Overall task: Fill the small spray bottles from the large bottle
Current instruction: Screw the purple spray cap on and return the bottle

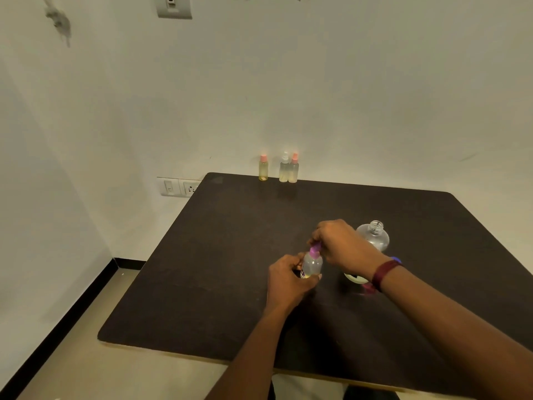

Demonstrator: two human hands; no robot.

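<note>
Pinching the purple spray top [315, 250] with the right hand [337, 243]; gripping the small bottle [313, 264] round its body with the left hand [288, 277], mid-bench [202, 269]. Probably the top-twisting step, though on or off cannot be told. Next calls for a steady counter-turn. Long axis near upright, top tipped toward 1 o'clock. At 2 o'clock, large bottle [373, 236], uncapped. At 12 o'clock, three small bottles [284, 168].

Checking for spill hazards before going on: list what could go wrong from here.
1. The large bottle stands uncapped just behind the right hand; a bump from that wrist could tip it over.
2. The left hand holds the small bottle while the right grips its purple cap; a slipped twist could tilt the bottle and spill it.
</note>
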